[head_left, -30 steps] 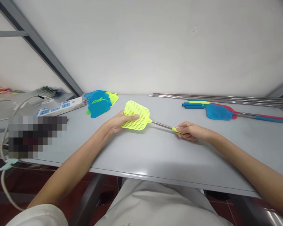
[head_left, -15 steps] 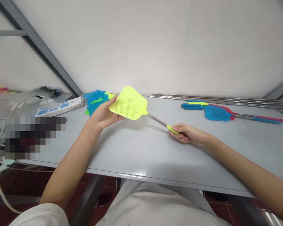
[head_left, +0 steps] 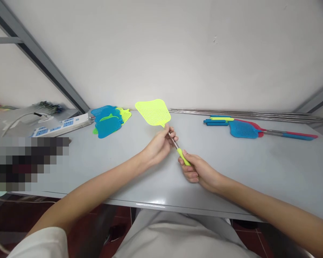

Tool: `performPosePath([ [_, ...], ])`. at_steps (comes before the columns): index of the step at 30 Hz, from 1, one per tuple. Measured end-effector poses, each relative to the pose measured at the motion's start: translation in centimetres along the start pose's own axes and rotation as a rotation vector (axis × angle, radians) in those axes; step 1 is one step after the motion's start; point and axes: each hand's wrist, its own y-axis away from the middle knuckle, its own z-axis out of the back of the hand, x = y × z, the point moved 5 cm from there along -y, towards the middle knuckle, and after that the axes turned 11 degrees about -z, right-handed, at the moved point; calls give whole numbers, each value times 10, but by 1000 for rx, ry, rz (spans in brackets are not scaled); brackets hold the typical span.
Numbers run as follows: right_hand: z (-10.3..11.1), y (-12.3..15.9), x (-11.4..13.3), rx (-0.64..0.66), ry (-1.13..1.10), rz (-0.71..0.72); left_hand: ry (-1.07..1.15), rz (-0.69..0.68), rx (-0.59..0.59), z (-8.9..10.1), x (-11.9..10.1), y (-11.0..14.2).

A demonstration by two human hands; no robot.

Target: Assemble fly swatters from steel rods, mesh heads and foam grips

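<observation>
A yellow fly swatter (head_left: 154, 111) with a perforated head, a metal shaft and a yellow grip is held up above the grey table (head_left: 253, 165), head pointing away from me. My right hand (head_left: 197, 171) is wrapped round the yellow grip. My left hand (head_left: 161, 143) pinches the metal shaft just below the head.
A pile of blue and yellow swatter heads (head_left: 109, 120) lies at the back left beside a white power strip (head_left: 61, 125). At the back right lie finished blue and red swatters (head_left: 247, 129), loose coloured grips (head_left: 218, 120) and long metal rods (head_left: 247, 113) along the wall.
The swatter has swung upright and closer to me. My left hand slid from the head down to the shaft, and my right hand moved left with the grip.
</observation>
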Motion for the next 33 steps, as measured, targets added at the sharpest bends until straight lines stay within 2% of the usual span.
performPosePath([
  [2, 3, -1, 2, -26, -20, 36, 107, 106, -60, -12, 1, -12],
  [4, 6, -1, 4, -57, -41, 81, 152, 200, -37, -25, 3, -23],
  [8, 10, -2, 3, -112, -68, 137, 202, 190, 14, -39, 10, -36],
  [13, 14, 0, -3, -181, -100, 159, 234, 172, 47, -41, 24, -31],
  [21, 15, 4, -4, -188, -121, 187, 350, 123, 131, -48, 27, -27],
  [27, 15, 5, -7, -150, -152, 206, 430, 152, 216, -49, 31, -24],
  [33, 13, 6, -9, -120, -164, 179, 494, 202, 240, -46, 33, -19],
])
